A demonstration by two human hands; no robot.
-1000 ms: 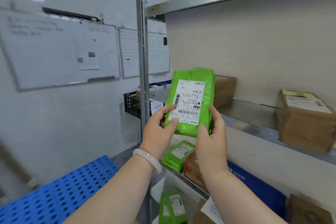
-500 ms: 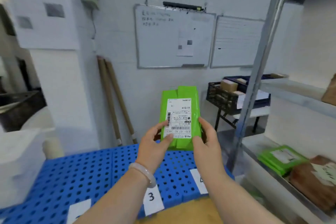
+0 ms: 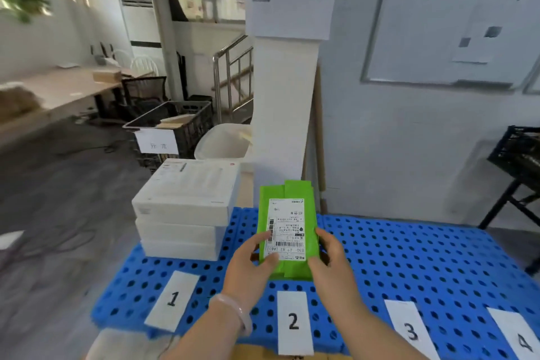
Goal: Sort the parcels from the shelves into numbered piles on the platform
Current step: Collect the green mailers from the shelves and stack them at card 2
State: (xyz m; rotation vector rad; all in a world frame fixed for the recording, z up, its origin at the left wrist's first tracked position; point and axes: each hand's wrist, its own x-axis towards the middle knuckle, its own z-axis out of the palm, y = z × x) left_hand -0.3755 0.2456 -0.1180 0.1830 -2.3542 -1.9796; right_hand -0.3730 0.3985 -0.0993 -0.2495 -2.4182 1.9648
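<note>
- Four numbered cards [image 3: 172, 299] lay along the near edge of the blue platform [image 3: 423, 257], reading 1 to 4 from left to right. I judge that each card marks the place of one pile.
- Both hands were clamped on one green parcel [image 3: 287, 213]. The left hand [image 3: 251, 266], with a pale bracelet [image 3: 236, 310] on its wrist, held the lower left side with the thumb laid on the white label. The right hand [image 3: 333, 263] gripped the lower right edge.
- The parcel was held upright in the air, above the platform and just behind card 2 [image 3: 293, 321], and it was not set down on any pile. Its label faced the person, probably so that the code could be read before a pile was chosen.
- Behind the first card, on the far left part of the platform, stood a stack of white boxes [image 3: 187, 204]. It looked like the pile for number 1.
- Farther away, a black crate [image 3: 181, 123] with a paper sign stood on the floor, left of a white pillar [image 3: 283, 96].
- On the far wall at the right hung a whiteboard [image 3: 453, 17]. Its writing was too blurred to read.
</note>
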